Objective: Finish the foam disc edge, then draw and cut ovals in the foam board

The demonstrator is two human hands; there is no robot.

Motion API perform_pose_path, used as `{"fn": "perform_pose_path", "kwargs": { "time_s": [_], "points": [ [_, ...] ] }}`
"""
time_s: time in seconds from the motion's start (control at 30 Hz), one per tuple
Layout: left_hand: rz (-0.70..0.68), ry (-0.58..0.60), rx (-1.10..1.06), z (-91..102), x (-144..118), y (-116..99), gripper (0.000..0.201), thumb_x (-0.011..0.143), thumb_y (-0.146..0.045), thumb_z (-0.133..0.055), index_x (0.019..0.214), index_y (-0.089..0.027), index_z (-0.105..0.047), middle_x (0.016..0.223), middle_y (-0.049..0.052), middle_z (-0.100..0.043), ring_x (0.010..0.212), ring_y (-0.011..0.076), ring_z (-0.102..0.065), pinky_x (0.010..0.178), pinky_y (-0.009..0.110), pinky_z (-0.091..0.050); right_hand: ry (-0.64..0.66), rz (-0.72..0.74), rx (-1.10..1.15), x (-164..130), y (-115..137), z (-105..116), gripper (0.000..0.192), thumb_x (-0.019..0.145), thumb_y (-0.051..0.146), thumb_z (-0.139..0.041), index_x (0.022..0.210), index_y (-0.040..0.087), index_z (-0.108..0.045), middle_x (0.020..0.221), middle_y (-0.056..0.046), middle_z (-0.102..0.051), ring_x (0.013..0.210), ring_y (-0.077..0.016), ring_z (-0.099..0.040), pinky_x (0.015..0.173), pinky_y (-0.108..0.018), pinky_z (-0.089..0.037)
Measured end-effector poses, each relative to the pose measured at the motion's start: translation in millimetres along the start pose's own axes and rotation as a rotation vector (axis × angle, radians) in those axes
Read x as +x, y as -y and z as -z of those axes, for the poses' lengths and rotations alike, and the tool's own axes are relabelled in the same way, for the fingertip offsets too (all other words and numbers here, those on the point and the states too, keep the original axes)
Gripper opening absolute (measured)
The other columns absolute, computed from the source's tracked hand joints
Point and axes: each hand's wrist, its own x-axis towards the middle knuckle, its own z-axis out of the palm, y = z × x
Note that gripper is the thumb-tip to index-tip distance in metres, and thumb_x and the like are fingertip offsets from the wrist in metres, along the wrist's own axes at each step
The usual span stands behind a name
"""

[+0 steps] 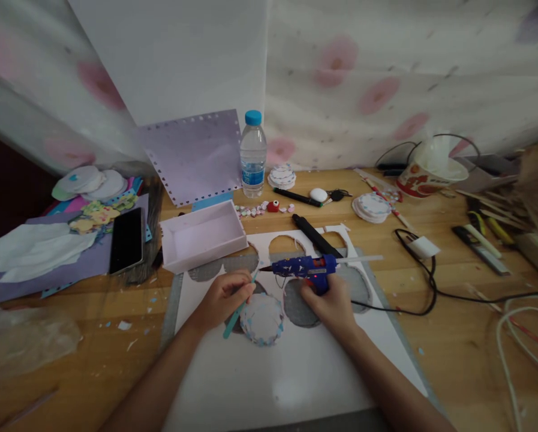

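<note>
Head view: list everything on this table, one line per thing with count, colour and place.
glue gun: one, blue, in the right hand, nozzle pointing left
stick: one, teal, in the left hand
disc: one, white with scalloped edge, between the hands
board: one, white with round cut-outs, front centre
tray: one, pale pink, left of centre
bottle: one, clear with blue cap, back centre
phone: one, black, left
perforated sheet: one, lilac, leaning at the back
cup: one, red and white, back right
cable: one, black, right
table: one, wooden
left hand: grip shut on the stick
right hand: grip shut on the glue gun
</note>
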Motion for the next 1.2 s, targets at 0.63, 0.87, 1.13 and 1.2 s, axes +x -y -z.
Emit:
{"fn": "perform_pose_path", "kwargs": {
  "time_s": [0.63, 0.87, 1.13, 1.2],
  "points": [
    [-0.026, 0.013, 0.006, 0.9, 0, 4, 0.036, 0.09, -0.027, -0.049, 0.055, -0.017, -0.049, 0.064, -0.001, -0.046, 0.063, 0.0113, -0.048, 0.062, 0.023, -0.037, 0.0, 0.033, -0.024, 0, -5, -2, 0.021, 0.069, 0.037, -0.055, 0.055, 0.022, -0.049, 0.044, 0.004, -0.044, 0.04, -0.0119, -0.04, 0.041, -0.023, -0.028],
    [-0.029, 0.024, 0.009, 0.9, 0, 5, 0.036, 0.091, -0.026, -0.049, 0.056, -0.016, -0.049, 0.064, -0.001, -0.046, 0.064, 0.0109, -0.048, 0.062, 0.022, -0.037, -0.003, 0.039, -0.006, 1, -3, -1, 0.022, 0.069, 0.037, -0.054, 0.055, 0.022, -0.046, 0.044, 0.004, -0.044, 0.04, -0.0122, -0.04, 0.042, -0.024, -0.029],
    [-0.04, 0.026, 0.0, 2.0, 0, 8, 0.036, 0.091, -0.027, -0.049, 0.056, -0.016, -0.049, 0.064, -0.001, -0.046, 0.063, 0.0112, -0.048, 0.061, 0.023, -0.036, -0.031, 0.085, -0.039, -1, -7, -2, 0.017, 0.07, 0.035, -0.055, 0.063, 0.02, -0.058, 0.046, 0.003, -0.05, 0.039, -0.0128, -0.042, 0.043, -0.025, -0.03],
    [-0.036, 0.024, -0.001, 2.1, 0, 9, 0.036, 0.09, -0.027, -0.049, 0.056, -0.016, -0.049, 0.064, -0.001, -0.045, 0.063, 0.0114, -0.047, 0.061, 0.023, -0.036, -0.026, 0.099, -0.052, -2, -10, -2, 0.016, 0.071, 0.035, -0.056, 0.069, 0.02, -0.062, 0.048, 0.003, -0.052, 0.039, -0.013, -0.043, 0.043, -0.025, -0.031]
  ]
}}
